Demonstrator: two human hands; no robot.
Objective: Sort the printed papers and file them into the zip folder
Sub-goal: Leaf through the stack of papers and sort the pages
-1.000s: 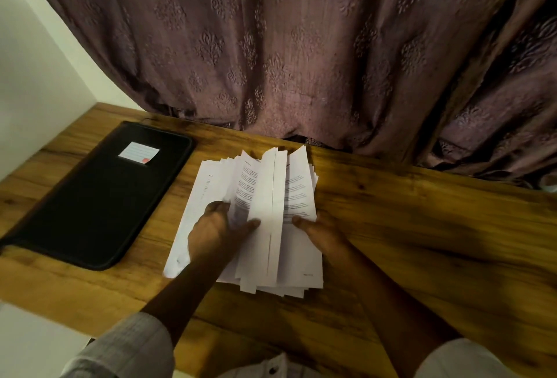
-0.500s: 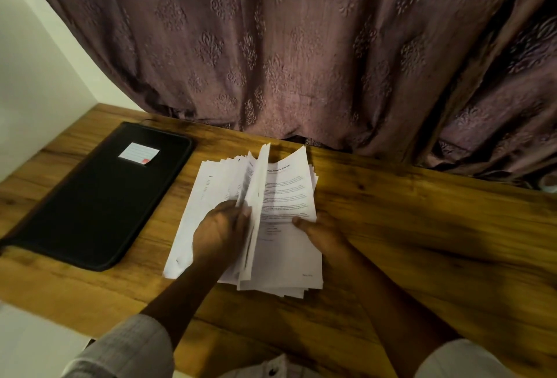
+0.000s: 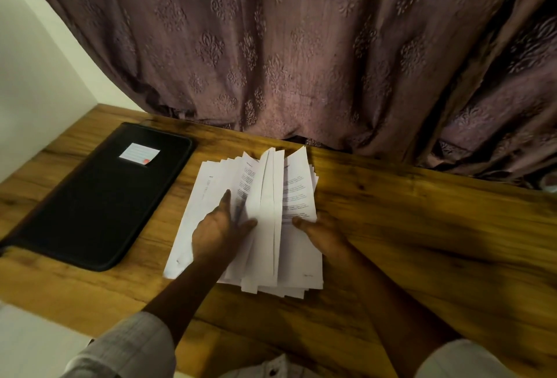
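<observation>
Leafing through the printed papers (image 3: 298,193) beside the closed zip folder (image 3: 99,202), I am propping sheets upright with my spread left hand (image 3: 217,230) while my right hand (image 3: 322,233) is pinching the stack steady.

I noted a wooden table (image 3: 422,242), brown with dark grain, running across the lower half of the frame. Two items lay directly on it. At left centre, a black zip folder (image 3: 99,196) lay flat and closed, set at an angle, with a small white label (image 3: 139,153) near its far end. Just beside it, at centre frame and apart from it, lay a loose stack of printed papers (image 3: 298,260), edges uneven, the bottom sheets flat on the wood, the middle ones lifted.
</observation>
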